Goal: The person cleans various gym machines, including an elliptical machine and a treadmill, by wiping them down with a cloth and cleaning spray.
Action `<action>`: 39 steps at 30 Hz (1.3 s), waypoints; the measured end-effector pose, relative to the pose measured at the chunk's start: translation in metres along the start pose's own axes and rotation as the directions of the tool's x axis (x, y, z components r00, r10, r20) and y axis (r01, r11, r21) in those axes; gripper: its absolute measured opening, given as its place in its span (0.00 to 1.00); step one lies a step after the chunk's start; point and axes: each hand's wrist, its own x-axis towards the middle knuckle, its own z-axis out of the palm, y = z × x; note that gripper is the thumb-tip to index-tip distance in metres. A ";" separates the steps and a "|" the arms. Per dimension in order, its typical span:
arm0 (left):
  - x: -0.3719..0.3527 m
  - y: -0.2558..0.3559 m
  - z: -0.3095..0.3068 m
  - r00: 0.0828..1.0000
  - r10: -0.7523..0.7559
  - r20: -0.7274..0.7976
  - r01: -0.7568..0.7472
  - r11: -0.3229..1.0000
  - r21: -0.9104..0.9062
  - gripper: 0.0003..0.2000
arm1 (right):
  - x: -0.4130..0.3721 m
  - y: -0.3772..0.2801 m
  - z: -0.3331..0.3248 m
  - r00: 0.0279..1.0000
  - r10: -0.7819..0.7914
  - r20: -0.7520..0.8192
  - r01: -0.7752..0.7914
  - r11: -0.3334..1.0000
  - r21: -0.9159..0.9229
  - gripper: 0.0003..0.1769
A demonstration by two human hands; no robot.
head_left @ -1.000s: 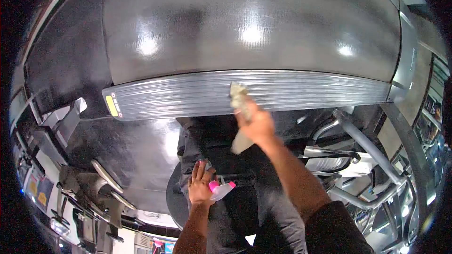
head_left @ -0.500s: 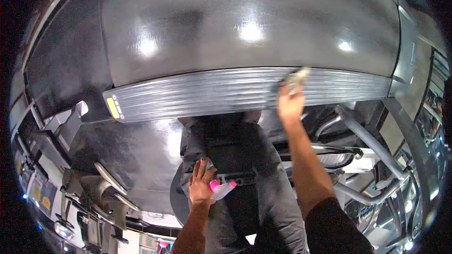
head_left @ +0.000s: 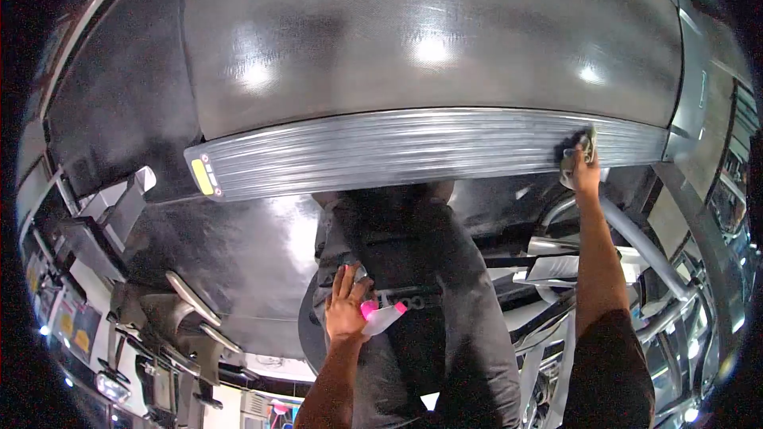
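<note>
My right hand (head_left: 586,173) is closed on a crumpled greyish cloth (head_left: 588,144), pressed against the ribbed silver-grey strip (head_left: 397,147) near its right end. That strip runs along the edge of a wide dark treadmill belt (head_left: 429,8). My left hand (head_left: 346,310) lies over my thigh, its fingers around a small translucent spray bottle (head_left: 383,320) with pink parts. The palm and fingers hide much of the bottle.
A yellow label (head_left: 203,177) marks the strip's left end. Bent metal tubes of gym equipment (head_left: 644,242) stand at the right, close to my right forearm. More machines with pale handles (head_left: 193,299) are at the lower left.
My right hand has slid the cloth to the right along the ribbed strip. My left hand stays on my thigh with the bottle; the whole view has shifted slightly.
</note>
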 end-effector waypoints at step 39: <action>-0.002 -0.024 -0.001 1.000 0.013 0.007 -0.013 1.000 -0.008 0.17 | -0.246 -0.088 0.194 0.849 -0.331 0.413 0.285 0.943 0.170 0.29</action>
